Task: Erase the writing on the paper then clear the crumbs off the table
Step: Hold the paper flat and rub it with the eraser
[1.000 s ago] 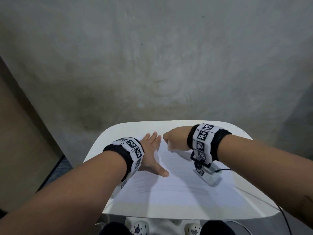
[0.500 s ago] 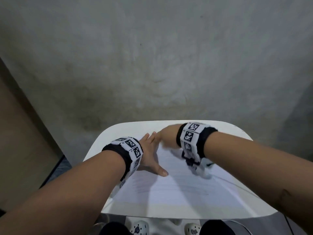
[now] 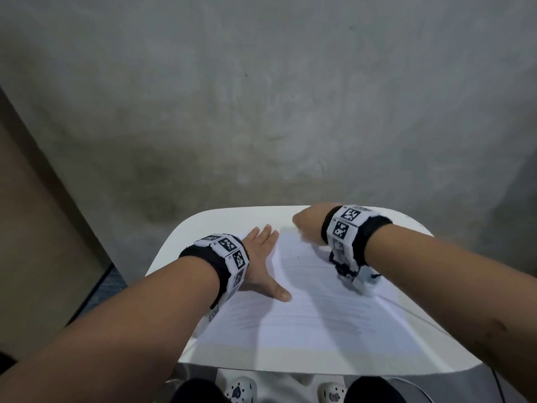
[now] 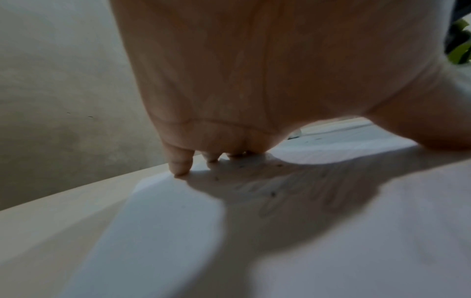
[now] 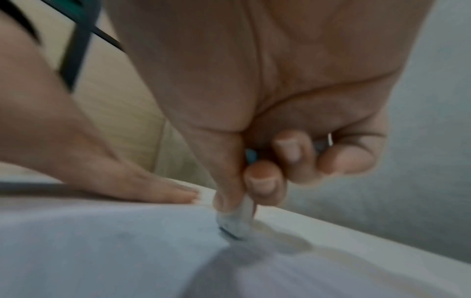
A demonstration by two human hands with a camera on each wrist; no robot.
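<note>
A white sheet of paper (image 3: 313, 309) with faint pencil lines lies on the small white table (image 3: 406, 228). My left hand (image 3: 261, 257) rests flat on the paper's left side, fingers straight and thumb spread. My right hand (image 3: 308, 228) is at the paper's far edge, pinching a white eraser (image 5: 235, 223) between thumb and forefinger, its dirty tip pressed on the paper (image 5: 102, 252). Small dark crumbs (image 4: 272, 193) lie on the paper (image 4: 356, 242) under my left palm (image 4: 242, 80).
A grey concrete wall (image 3: 261, 112) stands right behind the table. A tan panel (image 3: 35, 228) is at the left. A thin cable (image 3: 421, 318) runs across the table's right side. My knees and white shoes (image 3: 241, 391) show below the front edge.
My right hand with the eraser swept left toward the left hand's fingertips, then back right along the paper's far edge. The left hand stayed pressing on the paper.
</note>
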